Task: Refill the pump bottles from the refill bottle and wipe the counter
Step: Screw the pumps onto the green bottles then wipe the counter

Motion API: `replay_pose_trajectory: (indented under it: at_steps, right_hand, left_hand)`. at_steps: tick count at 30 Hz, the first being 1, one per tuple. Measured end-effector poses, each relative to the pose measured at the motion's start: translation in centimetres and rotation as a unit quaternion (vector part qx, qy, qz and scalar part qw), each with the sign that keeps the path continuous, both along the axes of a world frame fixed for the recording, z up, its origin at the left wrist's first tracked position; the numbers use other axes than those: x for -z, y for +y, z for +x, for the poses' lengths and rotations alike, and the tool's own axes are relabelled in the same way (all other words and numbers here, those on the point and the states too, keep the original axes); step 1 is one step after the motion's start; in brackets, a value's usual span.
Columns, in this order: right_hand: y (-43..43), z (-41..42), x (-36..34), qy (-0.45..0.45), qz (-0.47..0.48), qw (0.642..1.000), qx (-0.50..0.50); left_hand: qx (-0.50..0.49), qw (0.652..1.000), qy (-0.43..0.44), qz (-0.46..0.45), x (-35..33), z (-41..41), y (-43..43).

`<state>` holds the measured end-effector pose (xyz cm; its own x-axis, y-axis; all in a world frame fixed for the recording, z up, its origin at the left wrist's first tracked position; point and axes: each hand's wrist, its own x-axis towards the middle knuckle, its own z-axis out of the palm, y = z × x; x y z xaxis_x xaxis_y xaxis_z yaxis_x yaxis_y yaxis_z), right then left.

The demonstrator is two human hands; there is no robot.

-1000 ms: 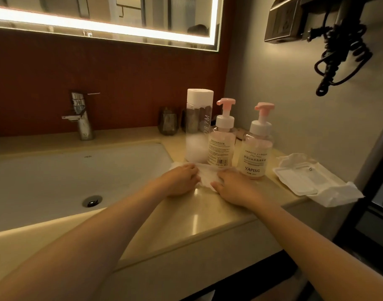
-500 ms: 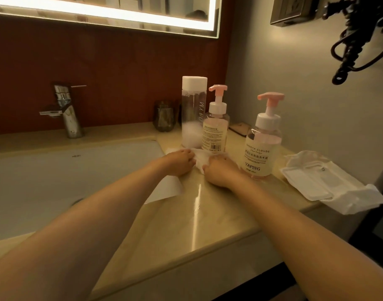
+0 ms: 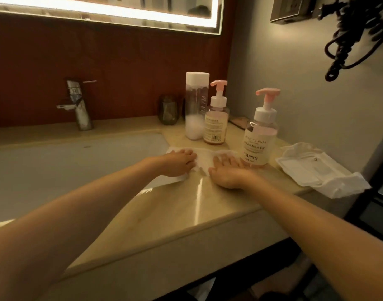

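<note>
In the centre of the frame both hands are lying flat on a white wipe that is lying spread on the beige bench, its left edge reaching over the rim of the sink; the left hand is pressing on the wipe's left half, its fingers lying straight and close together, gripping nothing; the right hand is resting just right of it, its fingers stretching straight and slightly spread onto the wipe's right half while the heel of the hand is sitting on bare bench; neither hand is curling round anything.

Just right of the right hand, the front pump bottle, marked YAPING, is standing upright with a pink pump head and pale liquid filling most of it; whether it is touching the hand I cannot tell. Above the hands, toward the back wall, the tall refill bottle with a white cap is standing upright, white liquid sitting low in it; the second pump bottle is standing just beside it on the right, holding pinkish contents.

At the right of the frame a white wipe packet is lying near the bench's edge; a chrome tap is standing behind the sink at left of centre; a dark tumbler is standing left of the refill bottle; a lit mirror is running along the top; a black coiled cord is hanging at upper right.
</note>
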<state>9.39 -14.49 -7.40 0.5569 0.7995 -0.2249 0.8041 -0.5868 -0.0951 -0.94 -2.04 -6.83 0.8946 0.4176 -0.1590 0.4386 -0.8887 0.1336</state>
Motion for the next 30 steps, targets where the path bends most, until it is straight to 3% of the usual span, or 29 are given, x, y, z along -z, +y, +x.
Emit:
replay_pose_trajectory:
  at_steps: [7, 15, 30]
  right_hand:
    - [-4.8, -3.1, 0.8, 0.019, -0.023, 0.998, -0.049]
    - [-5.7, -8.8, 0.5, 0.029, -0.044, 0.993, -0.101]
    - [0.5, -25.6, 0.8, 0.013, -0.038, 0.955, -0.295]
  left_hand:
    - [0.037, 0.998, 0.042, -0.012, 0.0, -5.6, -3.2]
    - [0.016, 1.0, 0.008, 0.017, -0.3, -13.8, -6.8]
    - [-0.169, 0.985, -0.019, 0.028, 0.8, -33.8, -6.4]
